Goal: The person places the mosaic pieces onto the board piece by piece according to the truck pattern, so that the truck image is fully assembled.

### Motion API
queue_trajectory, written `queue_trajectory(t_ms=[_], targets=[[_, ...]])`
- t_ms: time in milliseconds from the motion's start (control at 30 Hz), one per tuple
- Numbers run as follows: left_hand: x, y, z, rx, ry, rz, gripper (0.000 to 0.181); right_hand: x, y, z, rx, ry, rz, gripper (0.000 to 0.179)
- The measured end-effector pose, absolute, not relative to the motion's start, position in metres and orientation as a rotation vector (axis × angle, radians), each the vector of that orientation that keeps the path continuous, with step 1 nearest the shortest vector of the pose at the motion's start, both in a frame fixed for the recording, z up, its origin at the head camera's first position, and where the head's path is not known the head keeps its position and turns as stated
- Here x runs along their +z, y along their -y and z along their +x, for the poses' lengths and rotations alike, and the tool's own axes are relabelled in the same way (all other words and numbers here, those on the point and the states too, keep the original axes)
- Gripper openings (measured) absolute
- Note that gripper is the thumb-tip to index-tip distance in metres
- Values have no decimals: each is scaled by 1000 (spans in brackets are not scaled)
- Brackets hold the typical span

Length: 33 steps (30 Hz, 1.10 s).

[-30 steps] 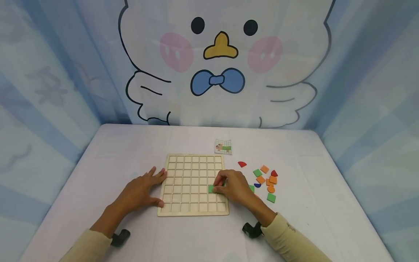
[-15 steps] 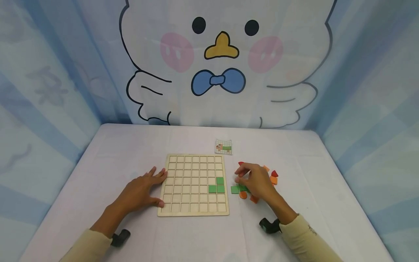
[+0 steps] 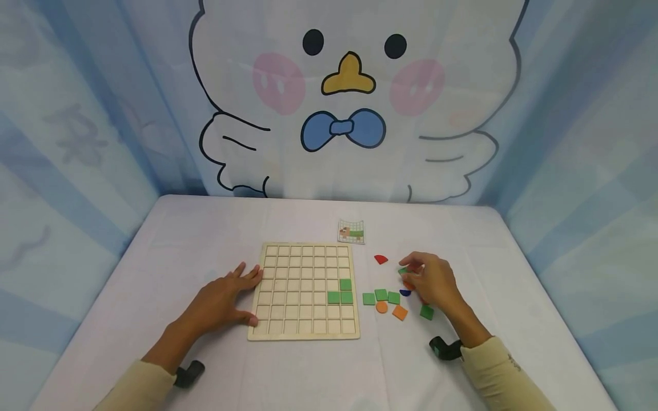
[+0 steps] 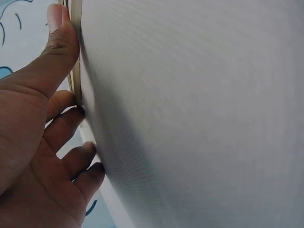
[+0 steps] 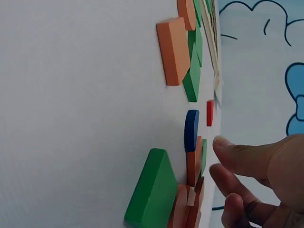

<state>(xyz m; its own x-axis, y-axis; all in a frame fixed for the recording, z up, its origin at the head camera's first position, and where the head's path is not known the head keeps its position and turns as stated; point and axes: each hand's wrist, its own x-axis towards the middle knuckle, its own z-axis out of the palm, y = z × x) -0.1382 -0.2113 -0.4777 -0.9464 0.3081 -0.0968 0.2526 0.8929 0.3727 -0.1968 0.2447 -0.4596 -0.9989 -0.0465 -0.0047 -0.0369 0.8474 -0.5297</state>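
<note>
My left hand (image 3: 218, 302) rests at the left edge of a wooden grid board (image 3: 292, 311), fingers and thumb spread along the rim. In the left wrist view, thumb and fingertips touch the board's edge. Three green square tiles (image 3: 346, 297) sit in cells at the board's right side. Over the loose pieces on the right hovers my right hand (image 3: 432, 279), close to a green square (image 3: 402, 271). The right wrist view shows thumb and forefinger apart, nothing between them. Below the hand lie a blue half-round piece (image 5: 191, 130) and a green square (image 5: 152, 190); it partly hides several orange pieces.
Between board and right hand lie several green squares (image 3: 381, 294), an orange disc (image 3: 381, 307), an orange square (image 3: 400, 312) and a red quarter-round piece (image 3: 380, 259). A small pattern card (image 3: 351, 232) lies behind the board. Printed curtains surround the white table (image 3: 205, 240).
My right hand has put a green tile on the board, let go and moved right to the loose pieces. The left hand stays at the board's edge.
</note>
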Motion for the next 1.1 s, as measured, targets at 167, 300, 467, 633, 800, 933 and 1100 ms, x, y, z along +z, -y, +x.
queue_trajectory(t_ms=[167,300,467,633,800,933,1100], targets=[[-477,211,-138,541,-2908,440,112,-464,-248,-200,-783,-3007,-52,28],[-477,211,-137,543,-2906,441,111,-465,-249,-203,-732,-2998,-45,31],[-476,210,-137,537,-2910,438,111,-465,-247,-206,-718,-2980,-34,25],[-476,211,-137,539,-2912,442,110,-465,-242,-206,-768,-2933,7,21],[-477,211,-137,538,-2915,445,110,-467,-234,-206,-845,-2933,-32,20],[-477,211,-137,533,-2916,443,111,-465,-223,-203,-918,-2925,-91,17],[-477,211,-137,534,-2916,440,110,-463,-206,-198,-977,-2906,-155,18]])
